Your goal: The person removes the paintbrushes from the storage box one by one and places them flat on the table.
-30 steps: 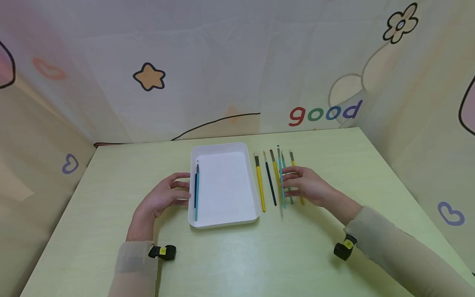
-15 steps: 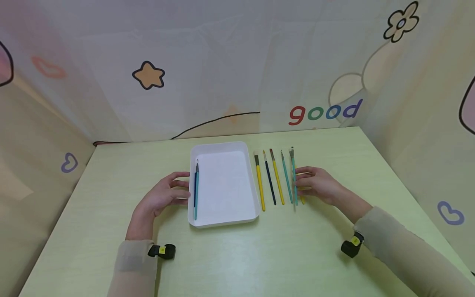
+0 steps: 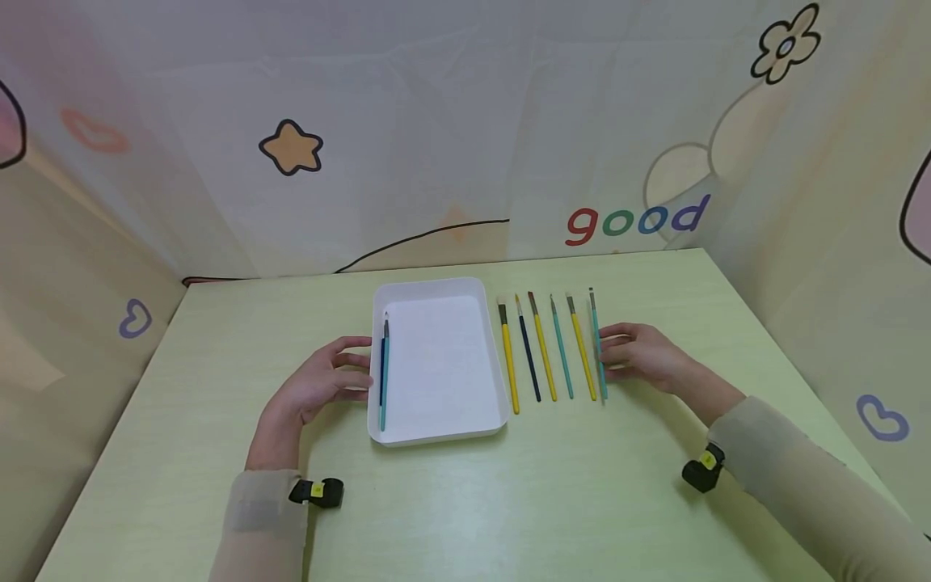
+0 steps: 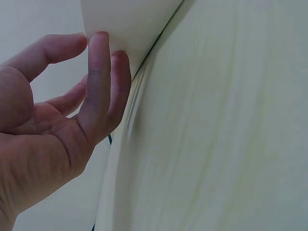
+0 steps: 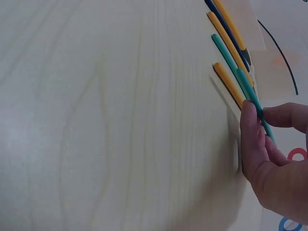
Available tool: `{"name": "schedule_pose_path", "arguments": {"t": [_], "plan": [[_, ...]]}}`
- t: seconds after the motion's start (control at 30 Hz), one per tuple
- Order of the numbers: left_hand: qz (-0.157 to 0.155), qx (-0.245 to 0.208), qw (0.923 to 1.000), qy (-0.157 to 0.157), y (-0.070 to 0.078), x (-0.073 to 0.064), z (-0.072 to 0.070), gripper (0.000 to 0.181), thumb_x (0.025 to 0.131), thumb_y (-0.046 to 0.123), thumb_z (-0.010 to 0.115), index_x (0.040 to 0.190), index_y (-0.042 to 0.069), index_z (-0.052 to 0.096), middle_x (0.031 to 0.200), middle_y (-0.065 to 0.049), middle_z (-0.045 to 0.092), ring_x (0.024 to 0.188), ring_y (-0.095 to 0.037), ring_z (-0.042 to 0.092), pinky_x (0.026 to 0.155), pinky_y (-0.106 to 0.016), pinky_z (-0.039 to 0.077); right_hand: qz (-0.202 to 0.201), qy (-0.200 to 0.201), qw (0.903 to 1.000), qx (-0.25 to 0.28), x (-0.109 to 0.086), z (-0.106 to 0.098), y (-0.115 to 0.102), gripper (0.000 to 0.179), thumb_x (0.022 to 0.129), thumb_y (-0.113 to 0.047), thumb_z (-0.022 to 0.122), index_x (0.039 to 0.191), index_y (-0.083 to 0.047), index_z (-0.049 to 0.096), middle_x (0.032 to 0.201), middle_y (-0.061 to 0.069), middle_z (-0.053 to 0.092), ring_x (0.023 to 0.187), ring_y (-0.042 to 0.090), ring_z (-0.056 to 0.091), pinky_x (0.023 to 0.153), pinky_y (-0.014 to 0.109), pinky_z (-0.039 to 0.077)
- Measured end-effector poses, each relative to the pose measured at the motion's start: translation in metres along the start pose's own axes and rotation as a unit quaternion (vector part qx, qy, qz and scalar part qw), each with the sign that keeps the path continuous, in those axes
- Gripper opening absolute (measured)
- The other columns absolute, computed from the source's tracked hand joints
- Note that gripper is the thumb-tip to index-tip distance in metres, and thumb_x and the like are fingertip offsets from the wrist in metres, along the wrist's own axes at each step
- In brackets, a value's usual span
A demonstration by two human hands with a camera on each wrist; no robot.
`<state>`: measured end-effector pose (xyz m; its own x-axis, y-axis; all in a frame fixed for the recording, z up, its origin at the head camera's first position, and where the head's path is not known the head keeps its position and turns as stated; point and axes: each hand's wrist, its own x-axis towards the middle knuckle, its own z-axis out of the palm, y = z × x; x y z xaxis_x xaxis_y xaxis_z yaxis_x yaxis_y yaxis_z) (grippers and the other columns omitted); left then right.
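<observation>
My left hand [image 3: 327, 381] touches the left outer wall of a white tray [image 3: 444, 436] with its fingertips. In the left wrist view, the fingers [image 4: 99, 72] reach the tray's pale side [image 4: 130, 24]. My right hand [image 3: 643, 356] pinches a teal paintbrush [image 3: 596, 327] at the right end of a row of brushes. The right wrist view shows the teal handle [image 5: 248, 86] between thumb and fingers, next to a yellow-handled paintbrush [image 5: 226, 82]. Inside the tray, a teal paintbrush [image 3: 385, 380] lies beside a dark blue brush [image 3: 381, 376] along the left wall.
Between tray and right hand lie several brushes: yellow [image 3: 509, 356], dark blue [image 3: 528, 356], another yellow [image 3: 542, 347], teal [image 3: 562, 347] and another yellow [image 3: 581, 347]. A printed cloth wall [image 3: 436, 162] borders the pale wooden table [image 3: 451, 509] at the back and sides.
The right hand has moved the teal paintbrush rightward over the other brushes, past the last yellow one, to the row's right end. The left hand has stayed at the tray.
</observation>
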<state>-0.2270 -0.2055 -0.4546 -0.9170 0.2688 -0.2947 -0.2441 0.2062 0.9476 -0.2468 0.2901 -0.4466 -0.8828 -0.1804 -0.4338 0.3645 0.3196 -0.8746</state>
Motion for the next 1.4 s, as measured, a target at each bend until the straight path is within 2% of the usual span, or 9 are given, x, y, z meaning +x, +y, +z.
{"name": "schedule_pose_path", "arguments": {"t": [0.43,0.6,0.93,1.4], "plan": [[-0.001,0.003,1.0000,0.005,-0.0009,-0.0008,-0.0004,0.074,0.090,-0.003,0.072,0.154,0.005,0.036,0.138,-0.026,0.050,0.104,-0.031,0.065,0.088,-0.039,0.060,0.011,0.008,0.9996,-0.026,0.0023,-0.0070,-0.0015,0.058,0.100,-0.004,0.063,0.149,0.011,0.036,0.133,0.025,0.053,0.094,0.021,0.063,0.083,0.034,0.061],[0.000,0.002,1.0000,0.003,0.0001,-0.0010,0.0001,0.074,0.090,-0.003,0.072,0.154,0.004,0.036,0.138,-0.027,0.050,0.105,-0.031,0.065,0.088,-0.039,0.060,0.012,0.021,0.9990,-0.037,0.0025,-0.0075,-0.0017,0.054,0.100,-0.005,0.064,0.146,0.012,0.041,0.126,0.022,0.057,0.091,0.019,0.063,0.082,0.032,0.061],[0.000,0.004,1.0000,0.002,0.0014,-0.0001,0.0004,0.073,0.091,-0.003,0.071,0.155,0.005,0.036,0.138,-0.027,0.050,0.106,-0.032,0.065,0.088,-0.039,0.060,0.016,0.054,0.9957,-0.074,0.0006,-0.0073,-0.0059,0.050,0.099,-0.006,0.066,0.141,0.013,0.047,0.129,0.025,0.057,0.090,0.019,0.063,0.081,0.031,0.061],[-0.007,0.003,1.0000,0.004,0.0006,0.0004,0.0002,0.073,0.091,-0.002,0.071,0.155,0.005,0.036,0.138,-0.026,0.050,0.106,-0.032,0.065,0.088,-0.039,0.060,0.007,0.091,0.9883,-0.122,-0.0002,-0.0013,-0.0087,0.041,0.096,-0.002,0.066,0.132,0.014,0.053,0.110,0.020,0.061,0.087,0.023,0.063,0.079,0.032,0.062]]}}
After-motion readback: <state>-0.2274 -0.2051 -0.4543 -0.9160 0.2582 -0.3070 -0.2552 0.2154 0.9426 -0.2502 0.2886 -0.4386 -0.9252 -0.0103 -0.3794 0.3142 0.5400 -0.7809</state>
